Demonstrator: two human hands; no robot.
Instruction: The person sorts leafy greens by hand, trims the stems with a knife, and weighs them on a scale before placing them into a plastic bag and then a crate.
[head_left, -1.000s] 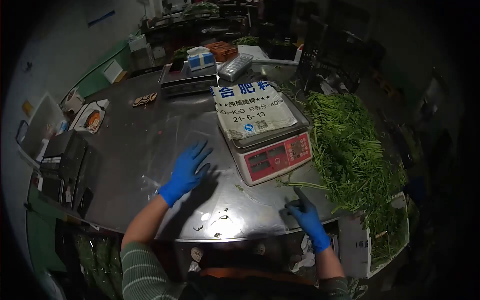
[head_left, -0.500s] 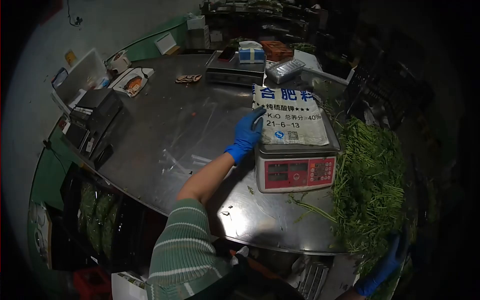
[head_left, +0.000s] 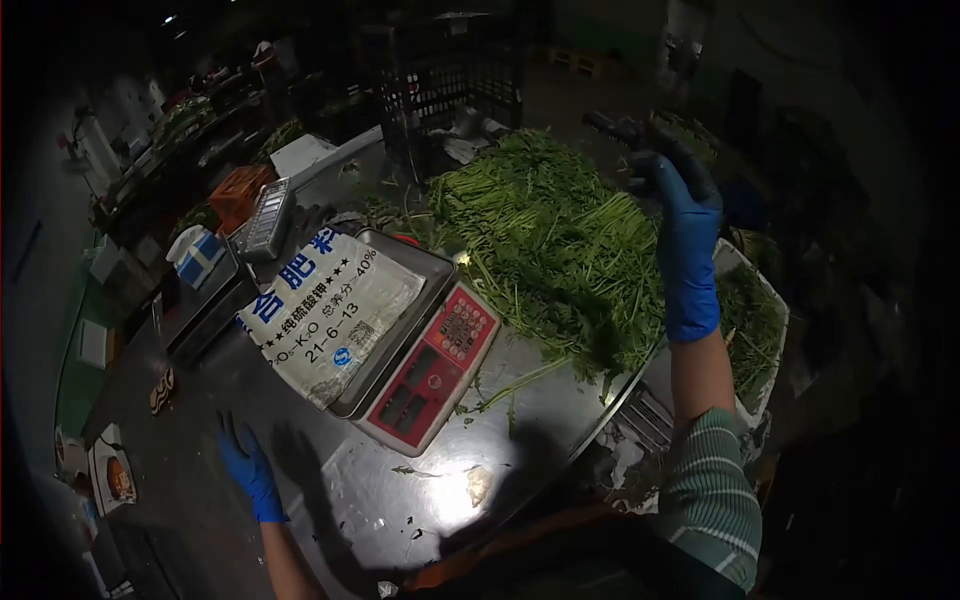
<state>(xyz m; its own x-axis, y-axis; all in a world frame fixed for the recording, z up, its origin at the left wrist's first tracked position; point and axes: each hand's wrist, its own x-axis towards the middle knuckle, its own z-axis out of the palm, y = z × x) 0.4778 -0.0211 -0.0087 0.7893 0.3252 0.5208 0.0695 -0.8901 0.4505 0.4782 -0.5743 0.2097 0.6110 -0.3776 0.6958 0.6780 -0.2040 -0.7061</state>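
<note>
My left hand [head_left: 250, 467], in a blue glove, is over the metal table at the lower left. Its fingers are spread and hold nothing. My right hand [head_left: 688, 240], also blue-gloved, is raised beside a large heap of leafy green stems [head_left: 560, 230]. The fingers there are bent but apart, with nothing visible in them. Between the hands stands a weighing scale [head_left: 428, 385] with a red keypad panel. A white printed fertilizer sack [head_left: 335, 310] lies flat over its pan, apart from both hands.
Behind my right forearm, a white crate [head_left: 772, 330] holds more greens. Loose stems lie on the metal table [head_left: 390, 510]. A second scale [head_left: 200, 310], a tissue box [head_left: 196, 255], a silver box [head_left: 266, 220] and an orange crate [head_left: 240, 195] stand at the back left.
The view has swung right. My left hand has come off the sack and is now over the table. My right hand has risen from the lower edge of the greens to beside the heap.
</note>
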